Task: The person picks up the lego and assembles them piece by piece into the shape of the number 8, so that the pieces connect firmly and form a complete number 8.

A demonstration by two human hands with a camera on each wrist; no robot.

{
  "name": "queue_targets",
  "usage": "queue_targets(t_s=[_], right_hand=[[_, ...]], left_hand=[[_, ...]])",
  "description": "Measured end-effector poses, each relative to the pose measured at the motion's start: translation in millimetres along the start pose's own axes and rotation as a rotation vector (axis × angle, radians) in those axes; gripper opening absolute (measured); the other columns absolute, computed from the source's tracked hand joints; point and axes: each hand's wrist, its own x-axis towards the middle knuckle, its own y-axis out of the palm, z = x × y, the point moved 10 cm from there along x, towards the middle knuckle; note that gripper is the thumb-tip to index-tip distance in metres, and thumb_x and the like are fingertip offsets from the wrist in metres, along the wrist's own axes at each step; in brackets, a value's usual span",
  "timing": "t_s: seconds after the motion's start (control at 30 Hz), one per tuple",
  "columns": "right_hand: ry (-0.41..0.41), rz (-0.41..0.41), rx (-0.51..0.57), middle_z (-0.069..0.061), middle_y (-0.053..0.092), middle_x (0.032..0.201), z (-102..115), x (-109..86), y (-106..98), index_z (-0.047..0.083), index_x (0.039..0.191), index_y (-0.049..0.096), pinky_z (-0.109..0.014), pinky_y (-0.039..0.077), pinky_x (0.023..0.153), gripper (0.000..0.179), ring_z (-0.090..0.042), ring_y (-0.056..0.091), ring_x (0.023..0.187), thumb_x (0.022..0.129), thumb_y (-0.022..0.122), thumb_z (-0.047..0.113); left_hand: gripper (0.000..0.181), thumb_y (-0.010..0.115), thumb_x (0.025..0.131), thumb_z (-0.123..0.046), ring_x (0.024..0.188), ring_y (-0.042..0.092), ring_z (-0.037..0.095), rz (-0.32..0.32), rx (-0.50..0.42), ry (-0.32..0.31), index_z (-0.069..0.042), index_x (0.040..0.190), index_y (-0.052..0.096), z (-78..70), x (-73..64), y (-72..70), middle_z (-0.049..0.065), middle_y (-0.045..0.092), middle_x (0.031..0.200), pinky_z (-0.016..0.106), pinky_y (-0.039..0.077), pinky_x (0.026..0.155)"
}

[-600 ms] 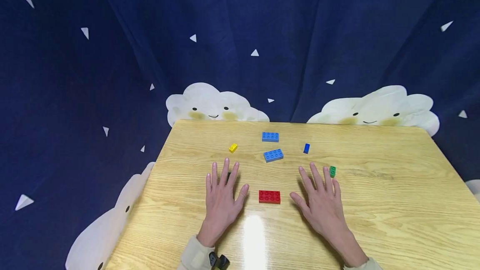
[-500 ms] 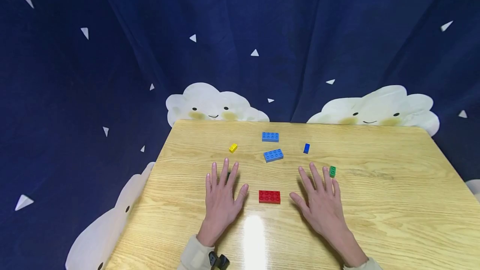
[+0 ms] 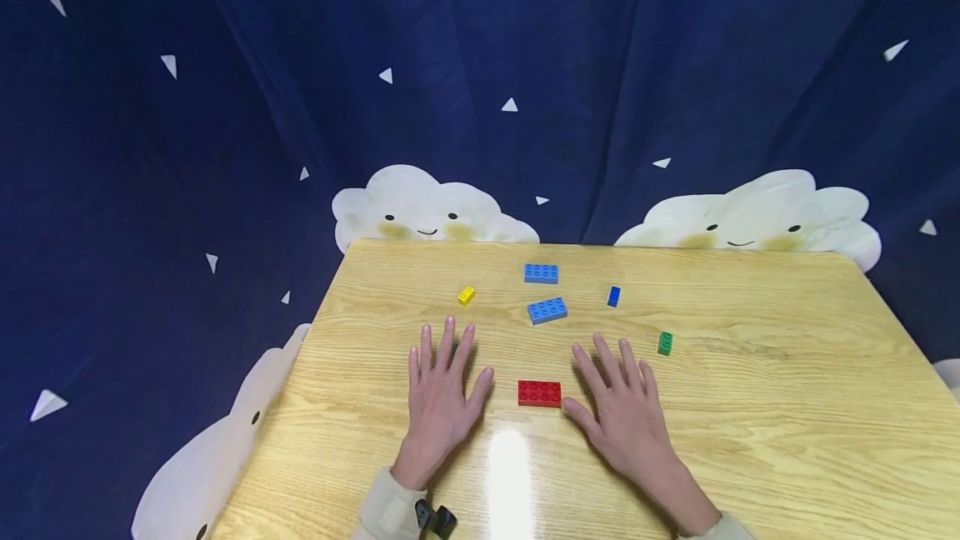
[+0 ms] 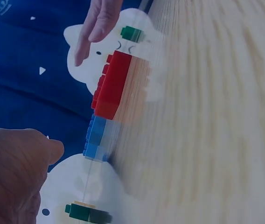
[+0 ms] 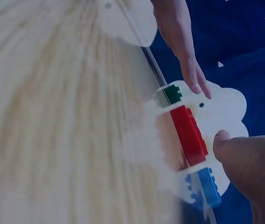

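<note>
A red toy brick [image 3: 539, 393] with studs up lies on the wooden table between the two hands. My left hand [image 3: 438, 402] is spread over the table to its left, fingers straight and holding nothing. Under those fingers a dark green brick [image 4: 80, 212] is mostly hidden in the head view. My right hand [image 3: 626, 419] is spread on the other side, its thumb tip close to the red brick's right end. Nothing is in its fingers either. Beyond the right fingertips, to the right, sits a small green brick [image 3: 665, 343].
Two light blue bricks, a far one [image 3: 541, 274] and a nearer tilted one [image 3: 547, 311], lie toward the back. A small yellow brick [image 3: 467, 296] is left of them, a small dark blue brick [image 3: 613, 297] right. A dark blue curtain [image 3: 480, 90] hangs behind the table [image 3: 787, 407].
My right hand has shifted left, closer to the red brick and away from the small green brick. The left hand has drifted very slightly left. The bricks stay in place.
</note>
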Motion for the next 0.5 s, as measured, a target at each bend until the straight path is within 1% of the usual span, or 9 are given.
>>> queue_targets(t_s=[0.17, 0.33, 0.43, 0.5], right_hand=[[-0.031, 0.015, -0.003, -0.014, 0.028, 0.169, 11.2, -0.1, 5.6, 0.021, 0.162, 0.039, -0.068, 0.018, 0.117, 0.076, -0.047, 0.019, 0.155, 0.099, 0.062, 0.057], [-0.064, 0.005, 0.004, -0.019, 0.034, 0.164, 19.0, -0.4, 7.6, 0.015, 0.159, 0.044, -0.067, 0.022, 0.114, 0.075, -0.048, 0.024, 0.151, 0.098, 0.068, 0.052], [-0.076, -0.011, 0.028, -0.022, 0.039, 0.159, 21.4, -0.4, 8.2, 0.012, 0.156, 0.047, -0.066, 0.025, 0.110, 0.072, -0.048, 0.031, 0.146, 0.097, 0.070, 0.048], [-0.081, -0.018, 0.052, -0.023, 0.043, 0.153, 22.4, -0.3, 9.1, 0.011, 0.153, 0.050, -0.065, 0.028, 0.106, 0.069, -0.047, 0.036, 0.140, 0.097, 0.071, 0.046]], left_hand=[[0.071, 0.054, 0.104, -0.052, 0.159, 0.000, 0.042, 0.032, 0.002, -0.012, -0.021, 0.165, 0.033, 6.3, 1.5, 2.5, 0.007, 0.014, 0.174, 0.065, 0.006, 0.123], [0.069, 0.057, 0.104, -0.046, 0.157, 0.009, 0.048, 0.015, 0.017, -0.003, -0.015, 0.163, 0.038, 12.7, 3.8, 0.8, 0.014, 0.017, 0.173, 0.069, 0.012, 0.121], [0.067, 0.062, 0.103, -0.040, 0.155, 0.014, 0.052, 0.012, -0.012, -0.011, -0.012, 0.161, 0.041, 16.8, 5.2, -0.3, 0.019, 0.018, 0.172, 0.070, 0.018, 0.118], [0.065, 0.064, 0.103, -0.035, 0.150, 0.022, 0.053, 0.016, -0.037, -0.023, -0.009, 0.159, 0.043, 19.9, 6.0, 0.0, 0.025, 0.019, 0.169, 0.068, 0.026, 0.113]])
